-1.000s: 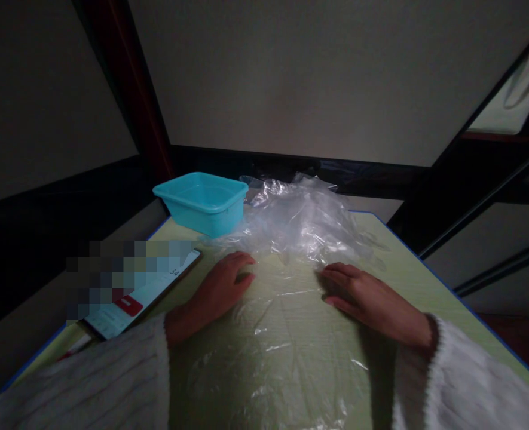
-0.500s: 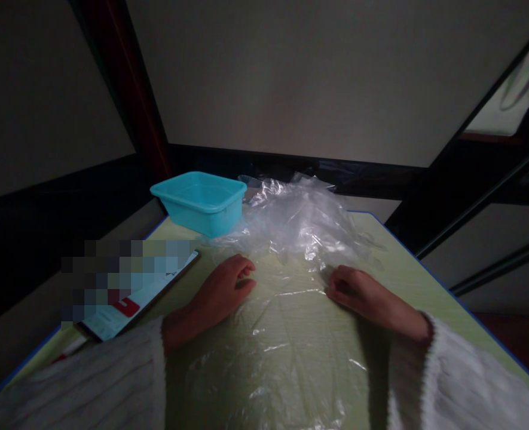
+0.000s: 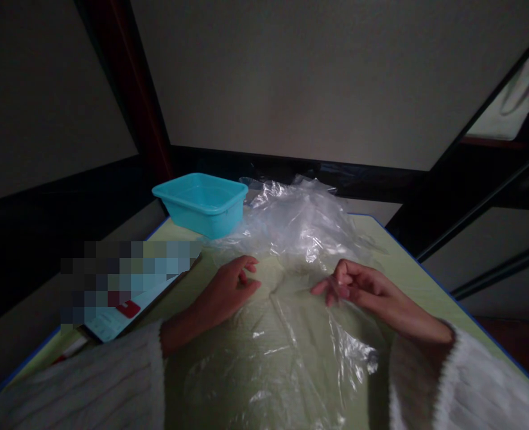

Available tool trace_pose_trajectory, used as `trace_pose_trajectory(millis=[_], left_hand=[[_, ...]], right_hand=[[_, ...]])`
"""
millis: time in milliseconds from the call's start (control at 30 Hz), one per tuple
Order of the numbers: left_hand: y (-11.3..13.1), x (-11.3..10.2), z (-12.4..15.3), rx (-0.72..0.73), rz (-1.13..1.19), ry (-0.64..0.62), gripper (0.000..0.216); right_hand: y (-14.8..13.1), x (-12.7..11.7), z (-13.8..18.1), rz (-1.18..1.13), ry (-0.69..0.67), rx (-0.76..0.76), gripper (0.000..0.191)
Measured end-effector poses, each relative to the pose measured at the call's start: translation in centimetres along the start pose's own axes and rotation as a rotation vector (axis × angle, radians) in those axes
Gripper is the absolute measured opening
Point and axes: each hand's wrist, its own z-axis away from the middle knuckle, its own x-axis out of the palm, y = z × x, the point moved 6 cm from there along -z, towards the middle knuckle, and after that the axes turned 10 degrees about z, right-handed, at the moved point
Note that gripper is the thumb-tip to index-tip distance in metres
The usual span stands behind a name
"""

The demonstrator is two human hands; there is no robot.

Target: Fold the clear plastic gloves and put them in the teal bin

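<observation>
Pinching a thin, clear plastic sheet [image 3: 286,352] in your right hand [image 3: 372,289], your left hand [image 3: 228,285] curling loosely, half spread, a turquoise rectangular plastic tub [image 3: 210,222] standing beyond it.

Wide, pale grey sleeves [image 3: 80,379] — ribbed on the left, fuzzy-edged at the cuffs [image 3: 446,370] — and bare hands [image 3: 228,289]

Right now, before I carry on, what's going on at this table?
A person's right hand pinches part of a thin clear plastic sheet and holds it slightly raised. The left hand is loosely curled at the sheet's other side, with nothing visible in its grasp. Beyond them lies a crumpled heap of clear plastic, with a blue basin to its left and a phone nearer, left of the left hand.
</observation>
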Motion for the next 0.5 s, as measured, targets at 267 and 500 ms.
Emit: trace_pose_trajectory(millis=[267,500], left_hand=[[0.3,1.6,0.7,-0.215,0.248,-0.202,0.020],[1.0,1.1,0.9,-0.325,0.291,-0.265,0.024]], right_hand=[[0.0,-0.7,0.2,-0.103,0.127,0.037,0.030],[0.3,-1.8,-0.1,0.057,0.233,0.103,0.025]])
